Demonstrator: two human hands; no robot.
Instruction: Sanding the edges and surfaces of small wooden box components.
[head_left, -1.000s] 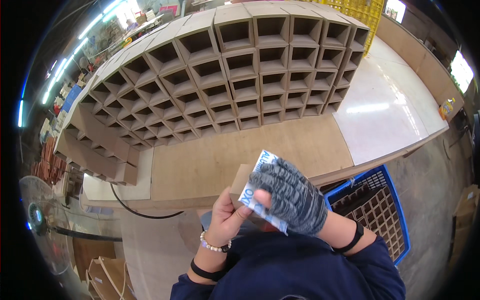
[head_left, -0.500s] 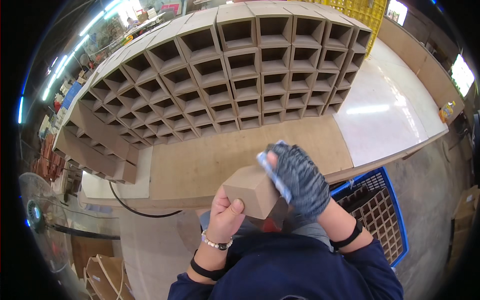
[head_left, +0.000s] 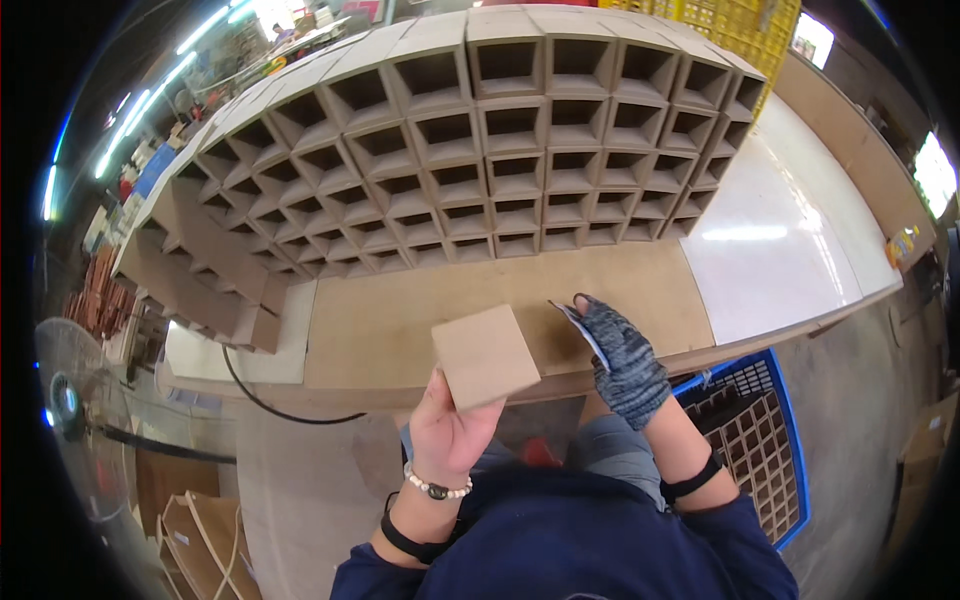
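My bare left hand [head_left: 450, 428] grips a brown fibreboard box [head_left: 487, 357] from below, over the front edge of the table. One plain square face of the box is turned up toward me. To its right, apart from the box, my gloved right hand [head_left: 626, 365] holds a thin folded sheet [head_left: 583, 333]. The sheet is whitish-blue and dark at its edge, like sandpaper. A grey knitted glove covers most of that hand, with the thumb tip bare. Behind both hands rises a stack of open-fronted brown boxes [head_left: 489, 160].
The table has a bare wooden board [head_left: 370, 335] and a white sheet [head_left: 770, 255] at right. A blue crate [head_left: 797, 470] with brown grid-like pieces stands below the table's right side. A black cable [head_left: 262, 398] hangs over the front edge, near a fan [head_left: 75, 425] at left.
My right hand has drawn the sheet off the box and moved slightly right and down. My left hand has turned the box from a corner-on view to a flat face.
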